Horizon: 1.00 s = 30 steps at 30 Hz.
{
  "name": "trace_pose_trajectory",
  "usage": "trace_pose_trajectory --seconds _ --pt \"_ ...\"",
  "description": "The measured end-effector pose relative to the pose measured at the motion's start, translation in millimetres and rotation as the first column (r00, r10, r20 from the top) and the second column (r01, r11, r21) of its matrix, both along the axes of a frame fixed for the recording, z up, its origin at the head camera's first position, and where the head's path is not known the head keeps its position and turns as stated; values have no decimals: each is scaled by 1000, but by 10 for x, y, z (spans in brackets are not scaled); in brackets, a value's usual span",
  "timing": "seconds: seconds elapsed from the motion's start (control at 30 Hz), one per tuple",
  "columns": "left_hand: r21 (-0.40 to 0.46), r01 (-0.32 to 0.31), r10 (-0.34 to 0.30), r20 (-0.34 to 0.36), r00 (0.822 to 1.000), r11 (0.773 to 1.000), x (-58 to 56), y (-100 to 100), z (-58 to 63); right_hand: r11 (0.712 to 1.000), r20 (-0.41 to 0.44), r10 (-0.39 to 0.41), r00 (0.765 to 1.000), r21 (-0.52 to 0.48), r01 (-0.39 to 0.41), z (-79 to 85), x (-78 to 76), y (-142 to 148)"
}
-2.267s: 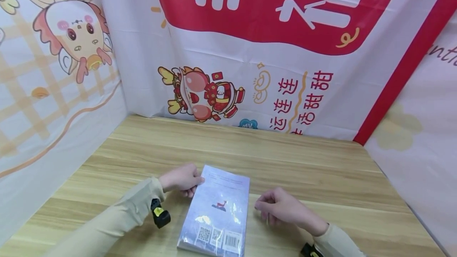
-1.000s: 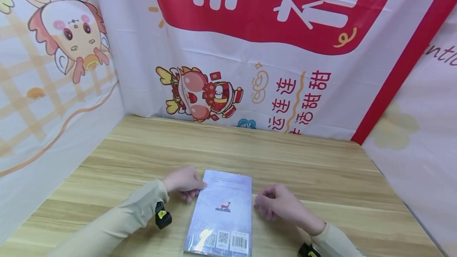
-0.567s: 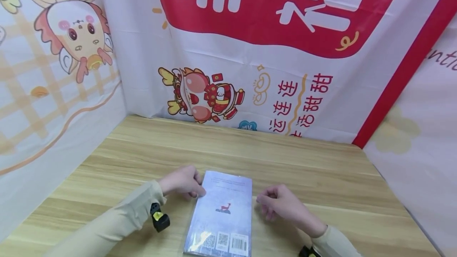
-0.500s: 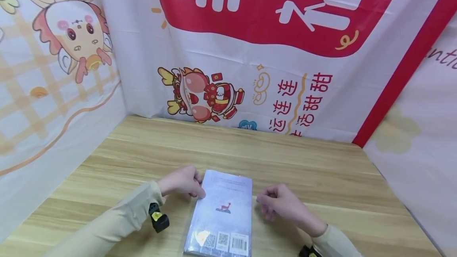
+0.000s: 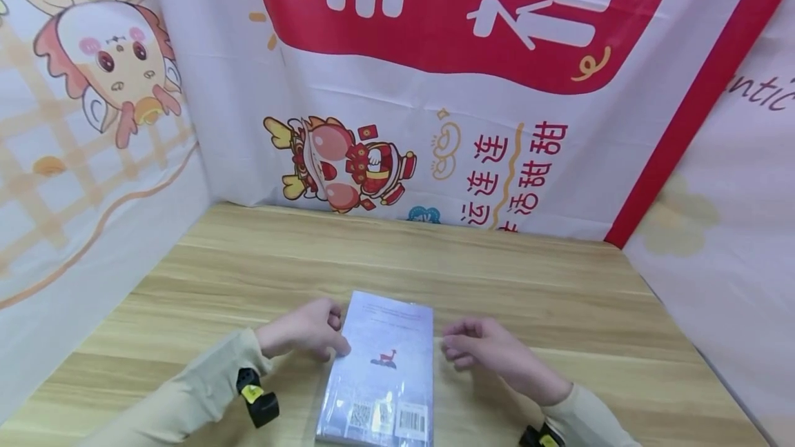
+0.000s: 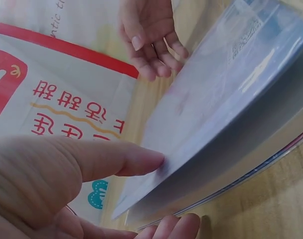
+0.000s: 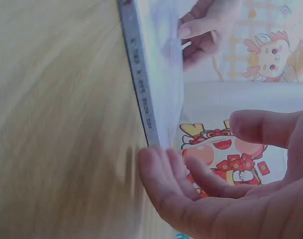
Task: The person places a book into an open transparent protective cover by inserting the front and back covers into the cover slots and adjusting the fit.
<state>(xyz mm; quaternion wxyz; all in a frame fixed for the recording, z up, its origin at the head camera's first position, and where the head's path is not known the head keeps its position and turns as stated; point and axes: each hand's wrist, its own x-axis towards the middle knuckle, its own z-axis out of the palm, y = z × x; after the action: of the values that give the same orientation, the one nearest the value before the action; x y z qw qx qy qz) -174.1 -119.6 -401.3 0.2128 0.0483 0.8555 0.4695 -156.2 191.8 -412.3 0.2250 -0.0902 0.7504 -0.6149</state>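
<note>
A pale blue paperback book [image 5: 379, 364] in a glossy clear wrap lies back cover up, showing a small red deer, QR codes and a barcode. At its left edge my left hand [image 5: 306, 328] holds it, thumb on the cover. In the left wrist view, the curled fingers [image 6: 184, 226] sit low beside the page edges, and the cover side stands a little raised. Just off the printed spine [image 7: 141, 84], my right hand [image 5: 497, 354] hovers with loosely bent fingers and nothing in them.
The wood-grain table [image 5: 528, 281] spreads around the book. A white and red printed cloth [image 5: 435, 109] hangs along the back, and patterned cloths close the left and right sides. A black wrist camera [image 5: 257, 399] is strapped on the left sleeve.
My left hand has slid along the book's left edge toward me, its thumb now lower on the cover. The right hand stays by the spine, fingers slightly more extended.
</note>
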Motion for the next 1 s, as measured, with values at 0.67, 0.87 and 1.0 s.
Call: trace_pose_trajectory --seconds 0.67,0.87,1.0 --pt "431 -155 22 299 954 889 -24 -179 62 805 521 312 795 -589 69 58 -67 268" --pt "424 -236 80 353 932 874 15 -145 74 821 534 296 792 -566 75 74 -69 237" --pt "411 -228 87 333 939 883 29 -138 98 841 528 274 804 -537 65 97 -71 207"
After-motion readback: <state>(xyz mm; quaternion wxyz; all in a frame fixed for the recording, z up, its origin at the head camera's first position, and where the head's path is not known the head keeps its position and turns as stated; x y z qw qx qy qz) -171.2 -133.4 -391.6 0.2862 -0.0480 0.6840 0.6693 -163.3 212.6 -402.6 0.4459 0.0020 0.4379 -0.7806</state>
